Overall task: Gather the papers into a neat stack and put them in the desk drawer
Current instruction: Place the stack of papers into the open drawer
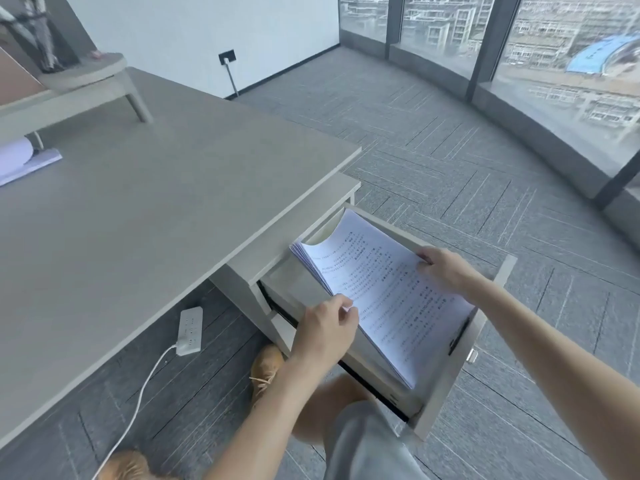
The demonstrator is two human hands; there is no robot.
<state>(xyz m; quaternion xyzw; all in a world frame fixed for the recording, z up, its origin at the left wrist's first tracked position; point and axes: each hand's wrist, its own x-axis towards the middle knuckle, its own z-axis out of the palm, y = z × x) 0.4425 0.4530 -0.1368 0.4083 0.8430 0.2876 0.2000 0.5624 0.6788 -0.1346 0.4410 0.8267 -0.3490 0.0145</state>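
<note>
A thick stack of printed white papers hangs tilted over the pulled-out grey desk drawer, its far corner curling upward. My left hand pinches the stack's near left edge. My right hand grips its far right edge. The lower end of the stack dips inside the drawer, next to a dark pen lying along the drawer front. The drawer belongs to a cabinet under the grey desk.
More white papers lie at the desk's far left beside a raised shelf. A white power strip with its cable lies on the carpet under the desk. My knee and brown shoes are below the drawer. Windows curve around at right.
</note>
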